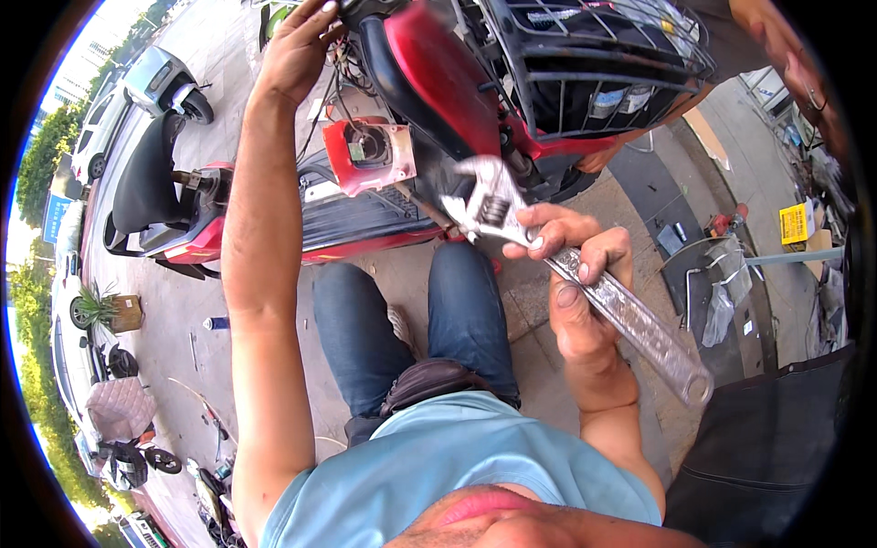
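Note:
A worn silver adjustable wrench (630,315) is gripped by its handle in my right hand (585,260), fingers wrapped round it. Its jaw end is raised in front of the red scooter (448,82), and I cannot tell whether it touches anything there. My left hand (297,55) reaches to the scooter's front at the upper edge, fingers stretched out and apart beside a dark part and loose wires (343,82). Below those wires sits a red and white plastic housing (370,155) with an opening in it. The tips of my left fingers lie near the picture's rim.
A wire basket (594,64) is mounted on the scooter, with another person's arm (772,41) beyond it. The black seat (151,173) is at left. Tools and a yellow box (797,222) lie on the right. A potted plant (96,306) and parked vehicles stand farther left.

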Available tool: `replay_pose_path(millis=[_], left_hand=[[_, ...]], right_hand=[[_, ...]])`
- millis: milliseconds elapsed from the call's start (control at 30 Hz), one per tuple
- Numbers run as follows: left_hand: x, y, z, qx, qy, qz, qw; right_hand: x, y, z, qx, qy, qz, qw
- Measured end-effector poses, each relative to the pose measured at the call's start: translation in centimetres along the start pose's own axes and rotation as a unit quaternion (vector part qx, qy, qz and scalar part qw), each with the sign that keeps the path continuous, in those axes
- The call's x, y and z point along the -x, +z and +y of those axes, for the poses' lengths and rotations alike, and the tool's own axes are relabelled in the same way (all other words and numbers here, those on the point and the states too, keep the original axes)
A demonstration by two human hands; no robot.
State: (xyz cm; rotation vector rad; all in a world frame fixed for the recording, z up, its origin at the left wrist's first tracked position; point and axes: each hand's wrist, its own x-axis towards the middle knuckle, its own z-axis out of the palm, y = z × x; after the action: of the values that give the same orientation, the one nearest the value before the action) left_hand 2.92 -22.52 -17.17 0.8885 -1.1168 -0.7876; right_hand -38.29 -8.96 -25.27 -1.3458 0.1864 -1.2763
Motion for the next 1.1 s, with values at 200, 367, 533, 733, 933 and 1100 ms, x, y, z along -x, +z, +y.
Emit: replay_pose_path(millis=[200, 367, 533, 733, 933, 1100], left_hand=[[-0.7, -1.0, -2.2, 0.084, 0.005, -0.068, 0.994], [-1.0, -1.1, -1.4, 0.020, 0.043, -0.152, 0.987], [-2.7, 0.3, -0.8, -0.084, 0.084, -0.192, 0.974], [-2.3, 1.5, -3.6, -0.157, 0.180, -0.102, 0.966], [-2.2, 2.2, -4.9, -0.144, 0.266, -0.066, 0.951], [-1.8, 2.2, -4.4, -0.197, 0.258, -0.072, 0.943]], right_hand=[[-12.2, 6.7, 3.4, 0.072, -0.239, -0.054, 0.967], [-17.8, 9.6, 9.0, 0.154, -0.377, -0.009, 0.913], [-19.0, 11.8, 12.0, 0.238, -0.375, 0.026, 0.896], [-19.9, 12.3, 10.5, 0.271, -0.351, 0.028, 0.896], [-20.3, 12.0, 8.6, -0.005, -0.203, 0.169, 0.964], [-21.0, 13.0, 8.2, -0.024, -0.217, 0.189, 0.957]])
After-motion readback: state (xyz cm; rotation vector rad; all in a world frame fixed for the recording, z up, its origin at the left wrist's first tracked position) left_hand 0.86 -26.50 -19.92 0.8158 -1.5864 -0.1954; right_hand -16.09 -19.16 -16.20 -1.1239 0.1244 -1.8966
